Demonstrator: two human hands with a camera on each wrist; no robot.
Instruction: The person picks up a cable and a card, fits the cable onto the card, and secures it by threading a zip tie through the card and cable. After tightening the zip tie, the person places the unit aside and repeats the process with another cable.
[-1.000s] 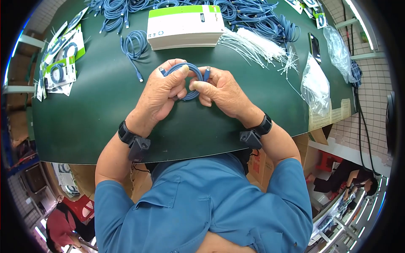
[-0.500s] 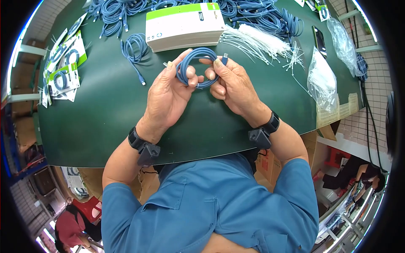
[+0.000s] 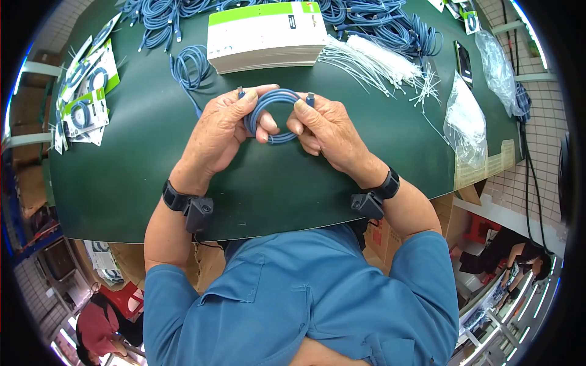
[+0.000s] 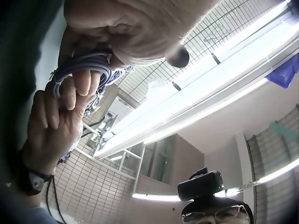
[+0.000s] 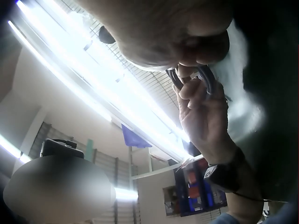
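Between the two hands is a coiled blue cable [image 3: 278,96], wound into a small ring. My left hand [image 3: 223,125] grips the ring's left side with thumb and curled fingers, and one metal plug [image 3: 240,91] sticks up by its thumb. On the opposite side my right hand [image 3: 329,128] pinches the coil between thumb and fingers, with the other plug [image 3: 311,99] pointing up beside the thumb. In the left wrist view the cable loops [image 4: 84,63] pass around fingertips. From the right wrist view, part of the coil [image 5: 205,79] shows beneath the right hand.
Ahead stands a stack of white-and-green cards [image 3: 267,36]. A loose blue cable [image 3: 189,68] lies left of it, and a heap of blue cables [image 3: 390,27] behind. White zip ties [image 3: 372,64], plastic bags [image 3: 465,119] and a phone [image 3: 463,62] lie right; carded cables [image 3: 88,113] left.
Both hands first moved away from the body with the coil, then back a little and to the left. The ring has turned in the fingers and stays held by both hands.
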